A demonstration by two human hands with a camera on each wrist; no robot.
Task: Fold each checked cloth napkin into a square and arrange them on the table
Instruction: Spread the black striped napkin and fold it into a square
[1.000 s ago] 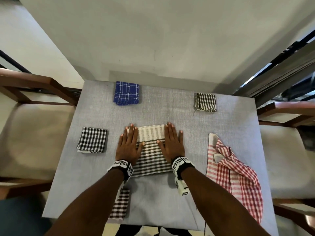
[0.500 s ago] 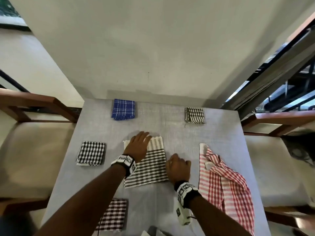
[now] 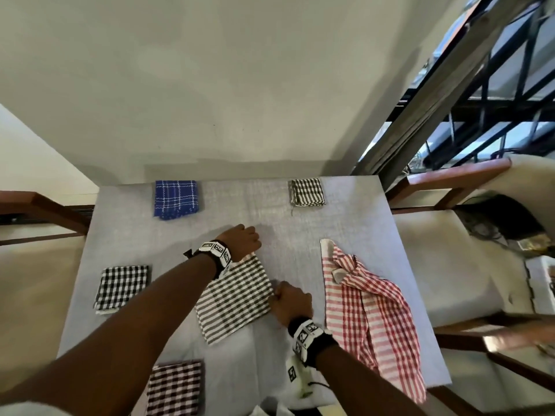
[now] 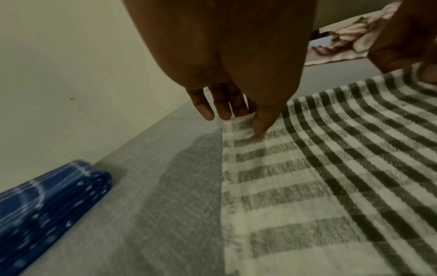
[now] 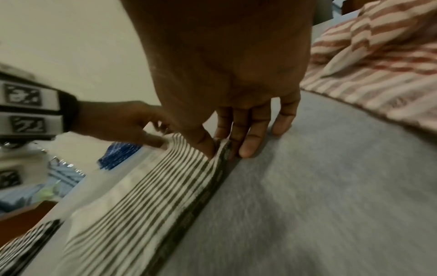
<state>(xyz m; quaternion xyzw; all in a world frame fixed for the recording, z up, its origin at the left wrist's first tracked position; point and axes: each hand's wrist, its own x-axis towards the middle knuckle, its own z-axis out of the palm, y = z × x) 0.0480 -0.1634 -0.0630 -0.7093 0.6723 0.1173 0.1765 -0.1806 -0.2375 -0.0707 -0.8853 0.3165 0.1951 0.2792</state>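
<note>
A folded grey-and-white checked napkin (image 3: 237, 298) lies skewed in the middle of the grey table (image 3: 300, 235). My left hand (image 3: 241, 240) pinches its far corner; in the left wrist view the thumb (image 4: 258, 128) lies on top of the cloth (image 4: 331, 168). My right hand (image 3: 289, 301) pinches the right corner, with the thumb above and the fingers (image 5: 248, 145) under the layered edge of the cloth (image 5: 141, 186). An unfolded red-and-white checked napkin (image 3: 369, 310) lies crumpled on the right.
Folded squares lie around the table: blue (image 3: 176, 199) far left, small grey check (image 3: 307, 192) far right, black-and-white (image 3: 123, 288) left, dark red (image 3: 175, 387) near left. A wall rises behind the table. Cushioned chairs (image 3: 450, 259) stand on both sides.
Both hands were flat on the napkin; now each pinches a corner, and the napkin has turned askew. My right hand moved to the napkin's right corner.
</note>
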